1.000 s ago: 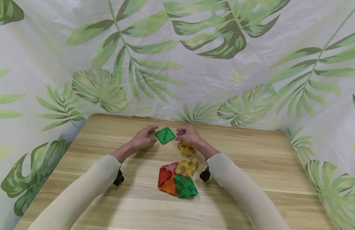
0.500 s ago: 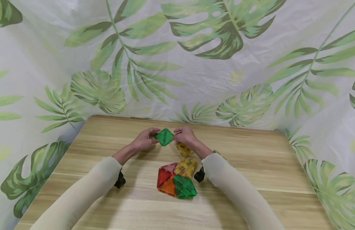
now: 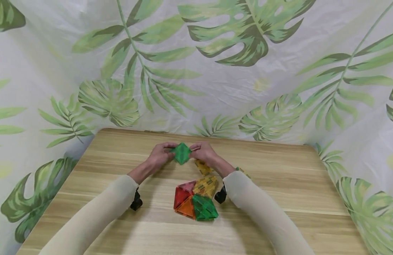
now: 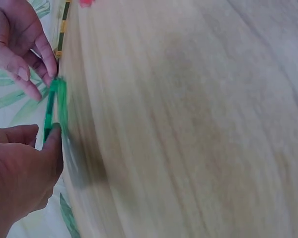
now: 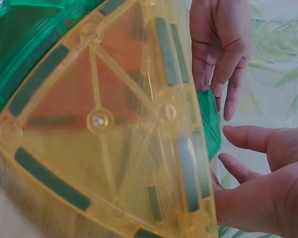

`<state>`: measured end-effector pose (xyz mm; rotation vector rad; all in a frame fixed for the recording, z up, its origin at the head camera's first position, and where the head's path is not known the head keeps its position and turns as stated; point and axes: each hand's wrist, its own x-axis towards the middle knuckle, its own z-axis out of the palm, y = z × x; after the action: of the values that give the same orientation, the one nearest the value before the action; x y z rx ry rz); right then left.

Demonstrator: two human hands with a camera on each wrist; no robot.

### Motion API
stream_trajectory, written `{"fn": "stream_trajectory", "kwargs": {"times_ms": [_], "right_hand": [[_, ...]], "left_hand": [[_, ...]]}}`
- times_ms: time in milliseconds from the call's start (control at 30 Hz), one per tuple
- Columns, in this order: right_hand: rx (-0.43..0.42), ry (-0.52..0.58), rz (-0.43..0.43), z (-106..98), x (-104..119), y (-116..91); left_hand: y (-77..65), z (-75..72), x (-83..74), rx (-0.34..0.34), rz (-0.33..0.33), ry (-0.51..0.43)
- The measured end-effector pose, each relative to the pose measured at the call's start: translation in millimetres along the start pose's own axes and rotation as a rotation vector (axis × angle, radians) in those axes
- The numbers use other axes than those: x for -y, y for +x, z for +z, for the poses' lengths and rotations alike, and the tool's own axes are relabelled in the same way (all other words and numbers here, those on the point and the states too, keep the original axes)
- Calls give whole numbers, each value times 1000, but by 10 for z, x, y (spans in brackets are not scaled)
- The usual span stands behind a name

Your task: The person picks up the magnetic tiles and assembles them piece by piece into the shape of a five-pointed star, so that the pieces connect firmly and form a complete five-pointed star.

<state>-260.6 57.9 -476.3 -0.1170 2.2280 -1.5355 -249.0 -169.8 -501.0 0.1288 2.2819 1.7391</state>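
Note:
A pair of translucent green magnetic tiles, diamond-shaped from above, is held between both hands in the head view. Edge-on in the left wrist view, the green tiles stand as two thin panels meeting at the top. My left hand pinches their left corner, thumb on the near panel. My right hand has thumb and fingertips at the right corner. Nearer me lies a cluster of red, pink, orange, yellow and green tiles. In the right wrist view, a yellow tile hides part of my right hand.
A yellow tile lies just below my right hand. Another small yellow and green piece shows beside the right sleeve. The wooden table ends at a leaf-patterned cloth behind.
My right hand has come in from the right to the green tiles' corner. The tiles have turned and now point a corner toward me. The cluster stays put.

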Motion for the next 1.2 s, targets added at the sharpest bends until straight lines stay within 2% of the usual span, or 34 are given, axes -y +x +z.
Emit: {"fn": "stream_trajectory", "kwargs": {"times_ms": [167, 300, 467, 600, 733, 967, 1200], "right_hand": [[11, -7, -14, 6, 3, -4], [-8, 4, -38, -19, -15, -3], [-14, 88, -79, -71, -49, 7], [38, 182, -79, -100, -51, -10], [112, 263, -70, -132, -79, -51], [238, 264, -88, -228, -186, -133], [385, 259, -90, -274, -303, -186]], "left_hand": [[22, 33, 15, -40, -4, -27], [7, 31, -15, -44, -5, -58], [-40, 9, -92, -24, 2, -109], [-91, -22, -127, 1, -1, -165], [-157, -61, -146, 47, 3, -199], [-328, -114, -168, 169, -48, -226], [-434, -83, -110, 279, -18, -122]]}}
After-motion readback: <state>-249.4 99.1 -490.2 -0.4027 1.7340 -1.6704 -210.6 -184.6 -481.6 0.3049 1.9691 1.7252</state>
